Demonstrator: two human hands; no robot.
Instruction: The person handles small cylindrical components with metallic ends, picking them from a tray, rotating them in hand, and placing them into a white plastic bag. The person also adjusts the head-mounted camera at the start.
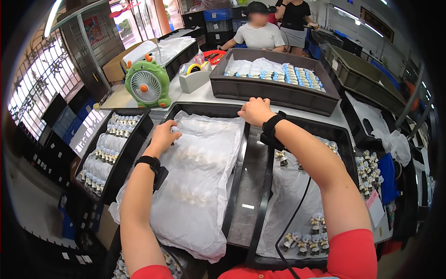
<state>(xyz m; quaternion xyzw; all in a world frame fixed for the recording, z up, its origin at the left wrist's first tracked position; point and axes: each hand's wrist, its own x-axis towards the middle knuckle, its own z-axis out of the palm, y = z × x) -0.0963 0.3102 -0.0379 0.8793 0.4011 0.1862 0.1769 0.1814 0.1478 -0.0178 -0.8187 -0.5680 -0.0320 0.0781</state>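
A thin white sheet [188, 209] lies over a black tray [204, 108] in front of me, with faint rows of small things showing through it. Its near end hangs over the tray's front. At the sheet's far right corner, my right hand [256, 111] is closed on it beside the tray rim. My left hand [163, 136] is at the left edge with bent fingers, closed on the sheet there. A second black tray [265, 218] stands under my right forearm, holding white sheeting and several small figurines [306, 244] with pale blue hair.
At the left stands another black tray [141, 135] with rows of figurines. Behind are a green fan [147, 83], a tape dispenser [195, 80] and a large brown crate [274, 95] of figurines. Loose figurines [368, 174] lie at right. A person [258, 35] sits across the table.
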